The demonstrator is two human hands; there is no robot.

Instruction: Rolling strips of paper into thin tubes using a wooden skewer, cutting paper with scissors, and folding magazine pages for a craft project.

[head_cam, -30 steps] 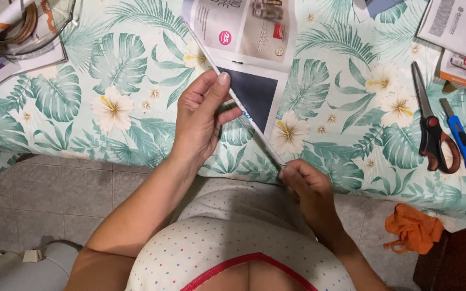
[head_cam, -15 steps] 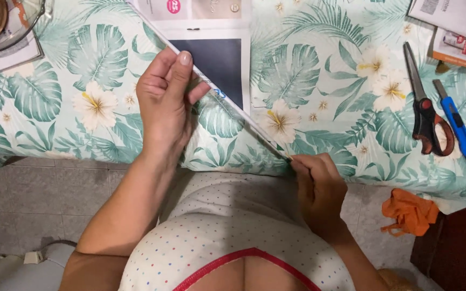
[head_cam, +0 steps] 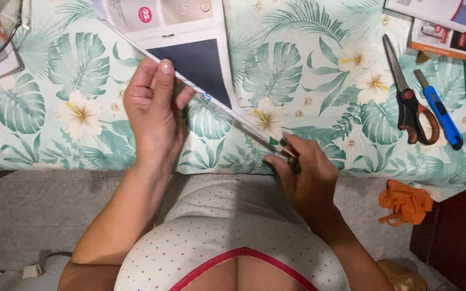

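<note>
Paper rolled into a thin tube [head_cam: 227,110] — both hands clamped on it, left hand [head_cam: 155,113] mid-length, right hand [head_cam: 303,172] at its end.

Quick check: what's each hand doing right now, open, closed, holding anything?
Left hand: closed around the upper part of the thin rolled paper tube.
Right hand: fingertips pinched shut on the tube's lower end, near the table edge.

A home craft table — floral tablecloth [head_cam: 319,70]; scissors [head_cam: 408,99]; magazines [head_cam: 438,24].
</note>
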